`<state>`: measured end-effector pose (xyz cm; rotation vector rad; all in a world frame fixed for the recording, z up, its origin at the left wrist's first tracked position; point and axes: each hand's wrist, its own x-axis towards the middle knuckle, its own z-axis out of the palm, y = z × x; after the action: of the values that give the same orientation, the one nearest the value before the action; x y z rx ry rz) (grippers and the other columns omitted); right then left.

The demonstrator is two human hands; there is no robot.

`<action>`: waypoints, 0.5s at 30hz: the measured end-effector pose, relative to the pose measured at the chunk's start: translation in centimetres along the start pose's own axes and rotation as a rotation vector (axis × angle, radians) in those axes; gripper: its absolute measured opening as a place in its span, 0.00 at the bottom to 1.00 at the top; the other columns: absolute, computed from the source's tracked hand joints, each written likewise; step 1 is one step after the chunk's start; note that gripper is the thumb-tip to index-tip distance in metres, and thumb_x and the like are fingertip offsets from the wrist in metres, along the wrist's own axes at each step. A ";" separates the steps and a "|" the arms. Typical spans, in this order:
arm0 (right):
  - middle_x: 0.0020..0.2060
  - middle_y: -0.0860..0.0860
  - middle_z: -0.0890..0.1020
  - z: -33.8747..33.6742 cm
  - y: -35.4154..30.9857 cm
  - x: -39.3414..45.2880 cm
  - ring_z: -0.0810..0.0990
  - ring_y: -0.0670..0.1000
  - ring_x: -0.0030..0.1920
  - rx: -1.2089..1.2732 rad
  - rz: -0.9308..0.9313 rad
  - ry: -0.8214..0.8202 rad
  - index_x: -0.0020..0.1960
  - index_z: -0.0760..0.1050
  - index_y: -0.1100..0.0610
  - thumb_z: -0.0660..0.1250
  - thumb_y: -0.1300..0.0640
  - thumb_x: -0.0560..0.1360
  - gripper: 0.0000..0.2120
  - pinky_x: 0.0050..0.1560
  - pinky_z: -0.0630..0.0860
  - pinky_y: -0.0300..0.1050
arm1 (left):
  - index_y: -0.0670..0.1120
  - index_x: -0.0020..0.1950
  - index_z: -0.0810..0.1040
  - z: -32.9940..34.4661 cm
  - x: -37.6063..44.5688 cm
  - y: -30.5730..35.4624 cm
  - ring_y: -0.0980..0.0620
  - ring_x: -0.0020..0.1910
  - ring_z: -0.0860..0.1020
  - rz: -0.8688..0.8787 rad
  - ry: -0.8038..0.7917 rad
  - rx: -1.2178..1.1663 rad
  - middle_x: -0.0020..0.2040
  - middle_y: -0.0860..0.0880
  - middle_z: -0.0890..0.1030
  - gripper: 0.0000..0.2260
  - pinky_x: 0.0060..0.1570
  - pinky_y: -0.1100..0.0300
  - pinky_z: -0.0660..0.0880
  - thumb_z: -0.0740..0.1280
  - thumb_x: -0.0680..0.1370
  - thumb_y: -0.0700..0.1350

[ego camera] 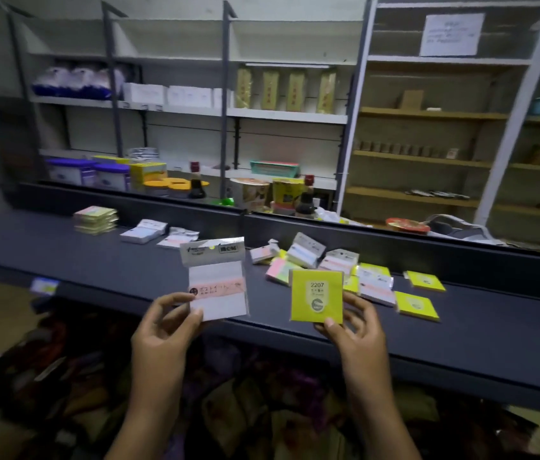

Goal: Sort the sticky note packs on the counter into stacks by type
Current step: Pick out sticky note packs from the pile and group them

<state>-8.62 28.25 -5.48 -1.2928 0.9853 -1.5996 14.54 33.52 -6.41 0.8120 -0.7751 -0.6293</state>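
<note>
My left hand pinches a white sticky note pack with a pink band by its lower left corner, upright above the dark counter. My right hand pinches a yellow pack marked 2207 by its bottom edge. A loose pile of mixed packs lies on the counter behind it, with yellow packs to the right. At the far left stands a stack of yellow-green packs, then a stack of white packs and another white pack.
A raised ledge runs along the counter's back. Behind it stand shelves with jars, bottles, cups and boxes. Patterned cloth lies below the counter's front edge.
</note>
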 end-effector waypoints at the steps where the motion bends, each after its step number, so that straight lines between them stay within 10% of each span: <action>1: 0.55 0.50 0.82 1.0 -0.3 -1.3 0.83 0.39 0.50 -0.008 -0.008 -0.020 0.63 0.72 0.56 0.67 0.71 0.77 0.18 0.42 0.81 0.34 | 0.47 0.48 0.81 -1.5 -0.5 0.9 0.46 0.53 0.84 0.004 0.012 0.019 0.50 0.42 0.85 0.08 0.50 0.59 0.82 0.69 0.77 0.34; 15: 0.57 0.52 0.80 10.8 -2.1 -7.7 0.85 0.45 0.50 0.042 -0.060 -0.160 0.60 0.70 0.44 0.68 0.69 0.77 0.22 0.44 0.81 0.36 | 0.55 0.54 0.85 -11.9 -1.3 8.4 0.55 0.54 0.83 0.056 0.143 0.134 0.52 0.53 0.86 0.10 0.52 0.59 0.81 0.70 0.77 0.41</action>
<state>2.67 35.41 -4.28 -1.4093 0.8174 -1.5265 24.93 43.74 -5.40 0.9442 -0.7123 -0.4679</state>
